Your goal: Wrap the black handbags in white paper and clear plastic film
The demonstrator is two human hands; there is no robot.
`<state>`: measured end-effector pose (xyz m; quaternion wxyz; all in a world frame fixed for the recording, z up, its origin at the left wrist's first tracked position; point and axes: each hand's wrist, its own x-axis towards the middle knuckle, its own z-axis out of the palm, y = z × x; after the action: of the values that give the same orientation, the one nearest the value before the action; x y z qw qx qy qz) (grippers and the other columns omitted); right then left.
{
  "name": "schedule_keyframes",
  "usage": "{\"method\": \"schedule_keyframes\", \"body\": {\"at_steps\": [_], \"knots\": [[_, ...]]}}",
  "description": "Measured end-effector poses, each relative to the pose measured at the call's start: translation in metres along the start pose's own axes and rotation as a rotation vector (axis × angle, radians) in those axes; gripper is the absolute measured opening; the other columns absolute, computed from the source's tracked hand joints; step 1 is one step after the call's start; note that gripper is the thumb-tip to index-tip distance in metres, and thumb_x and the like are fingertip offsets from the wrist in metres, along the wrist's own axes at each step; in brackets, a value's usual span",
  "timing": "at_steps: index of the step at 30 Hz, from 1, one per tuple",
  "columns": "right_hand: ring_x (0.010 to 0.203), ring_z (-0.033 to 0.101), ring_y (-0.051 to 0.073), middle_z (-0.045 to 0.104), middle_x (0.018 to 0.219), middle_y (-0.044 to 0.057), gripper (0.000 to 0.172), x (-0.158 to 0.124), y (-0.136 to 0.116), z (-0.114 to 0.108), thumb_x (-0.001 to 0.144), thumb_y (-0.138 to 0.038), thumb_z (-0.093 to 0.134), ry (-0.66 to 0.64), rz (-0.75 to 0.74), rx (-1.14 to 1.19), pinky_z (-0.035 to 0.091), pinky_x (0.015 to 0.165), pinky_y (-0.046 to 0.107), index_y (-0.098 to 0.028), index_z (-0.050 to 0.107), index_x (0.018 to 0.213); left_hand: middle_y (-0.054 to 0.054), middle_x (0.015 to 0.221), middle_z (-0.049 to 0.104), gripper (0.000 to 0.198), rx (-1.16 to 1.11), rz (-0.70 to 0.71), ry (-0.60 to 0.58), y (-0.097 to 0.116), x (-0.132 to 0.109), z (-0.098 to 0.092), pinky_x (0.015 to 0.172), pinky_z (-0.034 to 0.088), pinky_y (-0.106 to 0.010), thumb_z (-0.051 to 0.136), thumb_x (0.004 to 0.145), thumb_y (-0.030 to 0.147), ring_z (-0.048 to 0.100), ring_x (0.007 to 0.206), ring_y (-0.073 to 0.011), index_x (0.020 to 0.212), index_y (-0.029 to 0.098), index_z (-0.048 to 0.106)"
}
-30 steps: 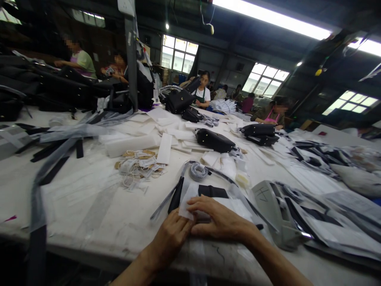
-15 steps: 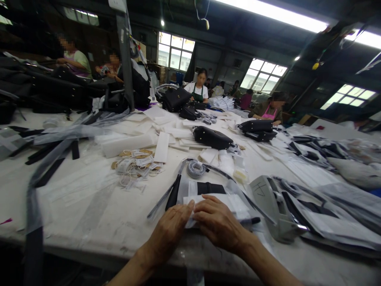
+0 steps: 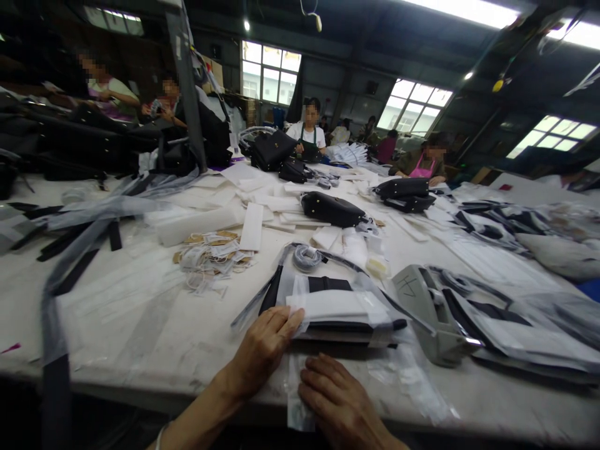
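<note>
My left hand (image 3: 263, 348) lies on the table with its fingertips pressed on the left end of a white foam sheet (image 3: 330, 304). That sheet wraps a black strap piece (image 3: 328, 284) inside clear plastic. My right hand (image 3: 338, 403) rests lower, at the table's front edge, its fingers curled down on a clear plastic bag (image 3: 300, 400) that hangs over the edge. A coil of grey cord (image 3: 306, 257) lies just beyond the wrapped piece.
A grey tape dispenser (image 3: 424, 306) stands to the right. A pile of tags (image 3: 210, 253), white foam strips (image 3: 252, 226) and black handbags (image 3: 332, 209) cover the white table (image 3: 154, 325). Black straps (image 3: 77, 240) lie at left. Several people work at the far side.
My right hand has drawn back from the white foam sheet to the table's front edge onto the clear bag. My left hand stays at the sheet's left end. The sheet now shows uncovered.
</note>
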<state>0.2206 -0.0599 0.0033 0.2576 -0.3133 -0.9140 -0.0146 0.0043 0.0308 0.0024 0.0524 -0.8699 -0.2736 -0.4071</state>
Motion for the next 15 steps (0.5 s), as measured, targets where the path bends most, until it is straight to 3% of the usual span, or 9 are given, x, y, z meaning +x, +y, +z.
{"method": "schedule_keyframes", "body": {"at_steps": [2, 6, 10, 13, 15], "knots": [[0.109, 0.068, 0.023, 0.076, 0.106, 0.007, 0.032, 0.004, -0.001, 0.012, 0.090, -0.008, 0.048, 0.082, 0.032, 0.087, 0.051, 0.104, 0.043, -0.021, 0.062, 0.116, -0.013, 0.110, 0.065, 0.038, -0.003, 0.005, 0.004, -0.002, 0.004, -0.001, 0.089, 0.058, -0.036, 0.041, 0.097, 0.007, 0.062, 0.104, -0.0213, 0.133, 0.013, 0.053], [0.096, 0.073, 0.020, 0.077, 0.100, 0.005, 0.029, 0.025, -0.016, 0.034, 0.089, -0.012, 0.053, 0.259, 0.168, 0.277, 0.055, 0.098, 0.038, -0.026, 0.061, 0.114, -0.011, 0.108, 0.066, 0.039, -0.005, 0.008, -0.009, -0.005, 0.010, -0.001, 0.088, 0.058, -0.035, 0.043, 0.095, 0.006, 0.063, 0.102, -0.0200, 0.131, 0.015, 0.053], [0.082, 0.075, 0.018, 0.078, 0.086, 0.004, 0.021, 0.028, -0.030, 0.070, 0.095, -0.018, 0.047, 0.411, 0.062, 0.289, 0.060, 0.087, 0.031, -0.024, 0.064, 0.105, -0.010, 0.104, 0.066, 0.035, -0.004, -0.004, 0.001, -0.006, 0.009, 0.003, 0.086, 0.059, -0.035, 0.043, 0.095, 0.007, 0.064, 0.097, -0.0196, 0.128, 0.015, 0.054], [0.078, 0.075, 0.017, 0.078, 0.082, 0.002, 0.016, 0.010, -0.029, 0.079, 0.096, -0.017, 0.052, 0.391, 0.030, 0.218, 0.060, 0.085, 0.028, -0.023, 0.067, 0.098, -0.011, 0.105, 0.066, 0.034, -0.005, -0.002, -0.004, -0.006, 0.002, 0.006, 0.087, 0.059, -0.034, 0.041, 0.097, 0.008, 0.064, 0.099, -0.0192, 0.127, 0.014, 0.055], [0.077, 0.076, 0.018, 0.079, 0.084, 0.001, 0.014, -0.003, -0.026, 0.068, 0.094, -0.018, 0.057, 0.288, 0.039, 0.231, 0.061, 0.082, 0.028, -0.025, 0.070, 0.098, -0.011, 0.105, 0.066, 0.034, 0.002, 0.011, 0.001, -0.006, -0.002, 0.007, 0.087, 0.059, -0.034, 0.041, 0.098, 0.008, 0.064, 0.100, -0.0187, 0.128, 0.013, 0.055]]}}
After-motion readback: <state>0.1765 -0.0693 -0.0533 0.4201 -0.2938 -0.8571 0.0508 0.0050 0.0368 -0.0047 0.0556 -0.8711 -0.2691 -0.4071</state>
